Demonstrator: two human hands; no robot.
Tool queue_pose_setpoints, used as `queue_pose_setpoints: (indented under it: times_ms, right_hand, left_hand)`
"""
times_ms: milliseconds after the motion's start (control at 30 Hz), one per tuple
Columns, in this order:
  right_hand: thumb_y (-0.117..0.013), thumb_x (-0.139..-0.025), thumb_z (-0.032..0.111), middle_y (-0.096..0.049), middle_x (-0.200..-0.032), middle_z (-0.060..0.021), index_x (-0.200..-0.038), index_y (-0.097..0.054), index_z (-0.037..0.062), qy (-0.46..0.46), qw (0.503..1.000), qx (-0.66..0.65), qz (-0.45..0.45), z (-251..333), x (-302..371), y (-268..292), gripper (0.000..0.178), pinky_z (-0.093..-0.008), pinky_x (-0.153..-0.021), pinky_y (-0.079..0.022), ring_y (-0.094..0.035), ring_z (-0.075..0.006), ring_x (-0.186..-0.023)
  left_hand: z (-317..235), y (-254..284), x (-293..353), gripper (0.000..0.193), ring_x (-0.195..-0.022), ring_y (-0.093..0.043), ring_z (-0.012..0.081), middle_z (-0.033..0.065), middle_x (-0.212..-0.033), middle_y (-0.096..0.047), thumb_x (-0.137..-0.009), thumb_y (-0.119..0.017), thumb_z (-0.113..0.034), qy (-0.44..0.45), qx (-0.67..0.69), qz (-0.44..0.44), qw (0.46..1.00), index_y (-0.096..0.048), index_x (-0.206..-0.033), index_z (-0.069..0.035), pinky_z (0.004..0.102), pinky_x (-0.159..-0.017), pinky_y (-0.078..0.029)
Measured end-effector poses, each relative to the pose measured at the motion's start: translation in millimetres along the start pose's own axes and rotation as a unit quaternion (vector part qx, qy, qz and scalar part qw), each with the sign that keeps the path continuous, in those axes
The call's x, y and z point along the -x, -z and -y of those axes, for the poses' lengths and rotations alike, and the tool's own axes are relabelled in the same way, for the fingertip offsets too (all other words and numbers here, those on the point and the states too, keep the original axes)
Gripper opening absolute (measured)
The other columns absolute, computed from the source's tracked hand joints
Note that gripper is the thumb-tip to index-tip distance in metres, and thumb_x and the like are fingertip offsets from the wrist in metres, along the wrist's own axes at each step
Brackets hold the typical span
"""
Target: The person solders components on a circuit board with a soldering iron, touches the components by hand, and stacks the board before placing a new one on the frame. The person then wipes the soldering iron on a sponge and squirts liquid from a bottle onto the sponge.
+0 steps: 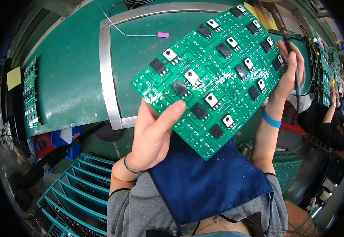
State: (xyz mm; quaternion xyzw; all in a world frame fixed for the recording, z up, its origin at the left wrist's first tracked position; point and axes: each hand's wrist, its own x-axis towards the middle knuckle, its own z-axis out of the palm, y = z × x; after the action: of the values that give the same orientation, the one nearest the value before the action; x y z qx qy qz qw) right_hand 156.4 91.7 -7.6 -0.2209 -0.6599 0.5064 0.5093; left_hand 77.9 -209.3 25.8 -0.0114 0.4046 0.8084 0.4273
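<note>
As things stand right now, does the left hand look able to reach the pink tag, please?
Probably not: the left hand is holding the green circuit board, thumb on top. The pink tag lies uncovered on the green worktop beyond the board, so a freed hand could likely reach it.

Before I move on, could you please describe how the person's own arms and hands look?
The left hand and right hand are ungloved. A thin, dark patterned bracelet circles the left wrist, and a blue wristband the right. Short grey sleeves with black edging cover the upper arms.
</note>
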Motion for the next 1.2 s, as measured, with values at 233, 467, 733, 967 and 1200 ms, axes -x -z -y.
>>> queue_pose_setpoints:
  times_ms: [233,467,733,967,1200]
  right_hand:
    - [-0.046,-0.096,0.013,-0.062,-0.109,-0.0232,-0.113,-0.053,-0.0082,0.051,0.998,-0.001,-0.027,0.5,13.3,2.9,0.028,-0.0371,-0.093,-0.048,-0.065,-0.0311,-0.102]
    - [-0.043,-0.098,0.019,-0.063,-0.108,-0.0265,-0.115,-0.051,-0.0081,0.058,0.996,0.022,-0.057,12.5,17.0,3.3,0.033,-0.0395,-0.095,-0.048,-0.064,-0.0303,-0.103]
    - [-0.036,-0.099,0.021,-0.062,-0.108,-0.0307,-0.119,-0.047,-0.0058,0.074,0.995,-0.007,-0.066,19.0,20.4,7.9,0.035,-0.0416,-0.097,-0.047,-0.062,-0.0321,-0.106]
    - [-0.034,-0.099,0.023,-0.060,-0.111,-0.0328,-0.120,-0.046,-0.0068,0.061,0.996,-0.018,-0.066,17.5,21.5,9.3,0.038,-0.0416,-0.097,-0.047,-0.061,-0.0332,-0.107]
    - [-0.034,-0.099,0.023,-0.059,-0.111,-0.0331,-0.122,-0.043,-0.0071,0.043,0.997,-0.016,-0.063,17.6,19.1,8.0,0.039,-0.0416,-0.097,-0.048,-0.061,-0.0322,-0.106]
  left_hand:
    - [9.2,5.0,-14.4,0.046,-0.111,-0.057,0.0166,0.0092,-0.123,-0.057,-0.088,-0.060,0.002,0.010,-0.020,-0.061,0.998,-0.041,-0.130,-0.004,0.0342,-0.094,-0.047]
    - [12.1,5.7,-14.1,0.047,-0.112,-0.057,0.0186,0.0099,-0.123,-0.056,-0.087,-0.059,0.005,-0.039,-0.011,-0.041,0.998,-0.041,-0.130,-0.004,0.0343,-0.095,-0.046]
    - [14.9,6.7,-19.7,0.049,-0.109,-0.059,0.0175,0.0090,-0.120,-0.058,-0.086,-0.061,0.006,-0.023,-0.038,-0.042,0.998,-0.041,-0.129,-0.004,0.0338,-0.093,-0.047]
    - [18.3,9.3,-18.2,0.051,-0.109,-0.058,0.0170,0.0086,-0.121,-0.057,-0.084,-0.059,0.007,-0.063,-0.034,-0.042,0.997,-0.040,-0.130,-0.004,0.0348,-0.093,-0.047]
    - [14.3,10.9,-14.5,0.054,-0.112,-0.056,0.0166,0.0081,-0.123,-0.055,-0.082,-0.056,0.009,-0.048,-0.054,-0.025,0.997,-0.039,-0.131,-0.004,0.0355,-0.096,-0.045]
